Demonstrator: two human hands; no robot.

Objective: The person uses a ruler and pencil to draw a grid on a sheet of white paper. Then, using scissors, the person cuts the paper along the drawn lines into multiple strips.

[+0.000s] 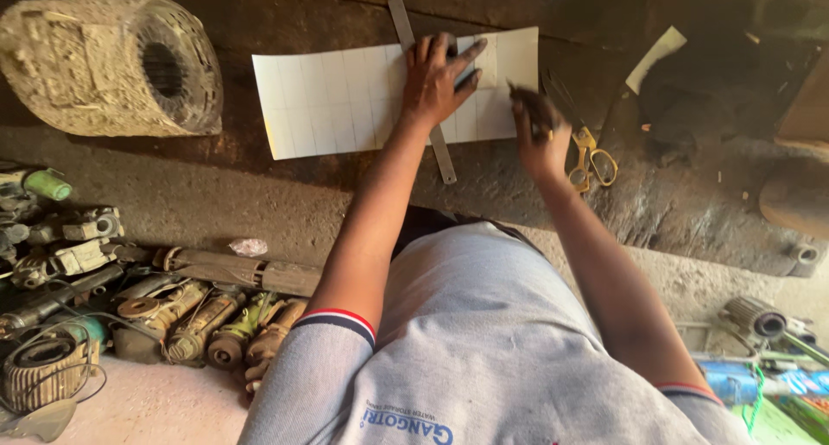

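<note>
While your left hand [436, 78] presses spread fingers on the ruler [423, 91] so the white sheet [345, 100] stays put | right hand [540, 134] pinches a pen [528, 108], at 3 o'clock | scissors [591, 160] beside it.

Pretty grimy dark wooden surface [259, 31], dusty concrete floor [155, 406] below, warm daylight coming in from the right side.

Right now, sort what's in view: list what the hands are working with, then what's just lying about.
In use:
left hand pressing the ruler onto the white sheet
right hand with a pen, partly hidden

Lying about:
scissors
stator
old motor parts
paper scrap
</note>
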